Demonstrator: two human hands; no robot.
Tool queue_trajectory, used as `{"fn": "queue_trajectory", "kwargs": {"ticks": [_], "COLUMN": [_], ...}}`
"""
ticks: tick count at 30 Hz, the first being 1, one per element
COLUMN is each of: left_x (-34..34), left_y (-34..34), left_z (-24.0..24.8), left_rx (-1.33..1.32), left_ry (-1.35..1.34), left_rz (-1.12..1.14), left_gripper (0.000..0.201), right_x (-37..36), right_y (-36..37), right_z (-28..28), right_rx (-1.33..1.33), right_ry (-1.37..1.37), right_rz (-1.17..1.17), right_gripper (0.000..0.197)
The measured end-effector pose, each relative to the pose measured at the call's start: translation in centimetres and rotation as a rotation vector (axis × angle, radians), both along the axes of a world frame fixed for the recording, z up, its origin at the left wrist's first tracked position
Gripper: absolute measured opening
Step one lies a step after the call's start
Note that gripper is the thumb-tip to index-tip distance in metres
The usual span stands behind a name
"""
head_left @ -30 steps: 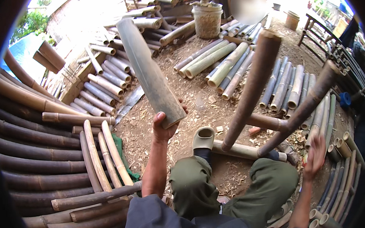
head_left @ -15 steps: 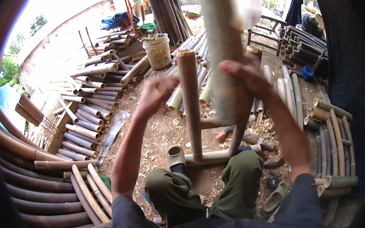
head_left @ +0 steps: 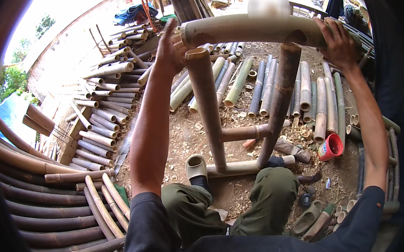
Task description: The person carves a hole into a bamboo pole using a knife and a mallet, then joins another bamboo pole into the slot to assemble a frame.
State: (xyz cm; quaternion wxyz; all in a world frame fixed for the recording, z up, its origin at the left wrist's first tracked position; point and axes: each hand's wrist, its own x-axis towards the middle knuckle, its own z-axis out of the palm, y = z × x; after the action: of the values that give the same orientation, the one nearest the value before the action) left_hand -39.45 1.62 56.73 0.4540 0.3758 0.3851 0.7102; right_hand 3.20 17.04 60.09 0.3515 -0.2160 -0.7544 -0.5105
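A thick pale bamboo pole (head_left: 247,30) lies crosswise above an upright bamboo frame, with dark notches on its underside. My right hand (head_left: 338,43) wraps over its right end. My left hand (head_left: 170,54) supports the left end, thumb raised and the other fingers partly hidden by the pole. The frame's left post (head_left: 205,98) shows a cut top just under one notch, seemingly apart from the pole. Its right post (head_left: 282,90) meets the other notch. A short rung (head_left: 246,133) joins the posts, and a bottom bar (head_left: 234,168) lies between my feet.
Cut bamboo lengths (head_left: 236,85) lie on the chip-strewn ground (head_left: 180,141) ahead. More bamboo is stacked at the left (head_left: 105,117), with long curved poles (head_left: 51,220) nearer me. A red cup (head_left: 330,147), a dark tape measure (head_left: 305,200) and a loose clog (head_left: 307,217) sit right.
The thick pole has swung from upright to crosswise over the posts. My left hand, free before, has risen to its left end; my right hand has moved outward to the right end.
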Motion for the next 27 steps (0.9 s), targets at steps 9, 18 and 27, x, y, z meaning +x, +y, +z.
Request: {"fn": "queue_trajectory", "kwargs": {"ticks": [9,18,27], "left_x": [1.3,-2.3,5.5], "left_y": [-0.7,-1.2,-2.7], "left_z": [-2.7,-4.1,4.6], "left_rx": [0.263,0.245,-0.016], "left_ry": [-0.173,-0.005,1.996], "left_rz": [0.048,0.379,0.569], "left_gripper": [0.045,0.045,0.081], "right_x": [-2.5,-1.7,-0.9], "right_y": [1.9,2.7,1.9], "right_z": [0.1,-1.8,-1.8], "right_rx": [-0.126,-0.176,-0.174], "right_ry": [0.017,0.182,0.228], "right_rz": [0.206,0.173,0.144], "right_gripper": [0.087,0.093,0.085]}}
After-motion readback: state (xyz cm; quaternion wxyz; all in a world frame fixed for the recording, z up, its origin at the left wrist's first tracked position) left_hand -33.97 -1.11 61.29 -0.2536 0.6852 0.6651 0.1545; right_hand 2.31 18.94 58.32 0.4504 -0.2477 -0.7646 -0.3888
